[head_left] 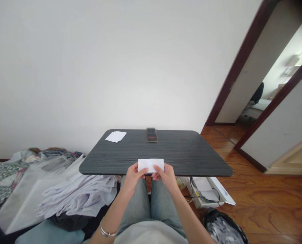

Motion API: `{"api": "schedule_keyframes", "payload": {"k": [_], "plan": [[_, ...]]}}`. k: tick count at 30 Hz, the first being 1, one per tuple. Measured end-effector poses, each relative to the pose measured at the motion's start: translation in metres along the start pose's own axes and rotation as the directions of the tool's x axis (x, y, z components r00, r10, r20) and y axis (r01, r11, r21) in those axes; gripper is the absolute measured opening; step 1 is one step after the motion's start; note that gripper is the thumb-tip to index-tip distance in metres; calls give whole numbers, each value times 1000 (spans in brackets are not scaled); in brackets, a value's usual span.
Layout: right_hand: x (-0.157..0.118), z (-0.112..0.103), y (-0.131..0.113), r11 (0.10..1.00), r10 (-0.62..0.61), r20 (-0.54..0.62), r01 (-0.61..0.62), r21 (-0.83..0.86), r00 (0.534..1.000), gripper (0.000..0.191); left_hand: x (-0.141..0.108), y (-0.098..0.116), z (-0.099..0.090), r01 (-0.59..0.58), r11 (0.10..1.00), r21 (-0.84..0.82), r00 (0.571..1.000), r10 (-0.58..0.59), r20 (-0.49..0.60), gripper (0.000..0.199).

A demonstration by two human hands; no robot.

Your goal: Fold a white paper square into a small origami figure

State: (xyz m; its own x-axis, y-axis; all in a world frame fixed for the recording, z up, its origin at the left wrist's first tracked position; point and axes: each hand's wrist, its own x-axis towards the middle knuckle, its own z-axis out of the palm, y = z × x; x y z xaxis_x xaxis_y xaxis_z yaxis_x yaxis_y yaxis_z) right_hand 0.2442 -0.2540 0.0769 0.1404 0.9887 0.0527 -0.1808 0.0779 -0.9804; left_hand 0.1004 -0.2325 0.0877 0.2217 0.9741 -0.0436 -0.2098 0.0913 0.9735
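Observation:
A small white sheet of paper is stretched between my two hands at the near edge of the dark table. My left hand pinches its left end, thumb on top. At the other end, my right hand grips the sheet the same way, with its fingers curled underneath. Faint creases may run across the paper, but I cannot make them out clearly. A small stack of white paper sheets lies on the table's far left corner.
A dark phone-like object sits at the table's back edge. Heaped clothes lie on the left. Below right are an open white box with cables and a black bag of shredded-looking material. A doorway stands farther right.

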Motion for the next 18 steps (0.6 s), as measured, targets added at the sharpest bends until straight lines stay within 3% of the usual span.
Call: {"api": "schedule_keyframes", "payload": {"k": [8,18], "plan": [[-4,-1,-3,999,-23,6,23,-44,1000,35,-6,1,15,-13,993,116,1000,16,-26,32],[1,-7,2,999,-11,-11,11,-32,1000,37,-1,9,-1,-9,996,86,996,1,92,38]]}}
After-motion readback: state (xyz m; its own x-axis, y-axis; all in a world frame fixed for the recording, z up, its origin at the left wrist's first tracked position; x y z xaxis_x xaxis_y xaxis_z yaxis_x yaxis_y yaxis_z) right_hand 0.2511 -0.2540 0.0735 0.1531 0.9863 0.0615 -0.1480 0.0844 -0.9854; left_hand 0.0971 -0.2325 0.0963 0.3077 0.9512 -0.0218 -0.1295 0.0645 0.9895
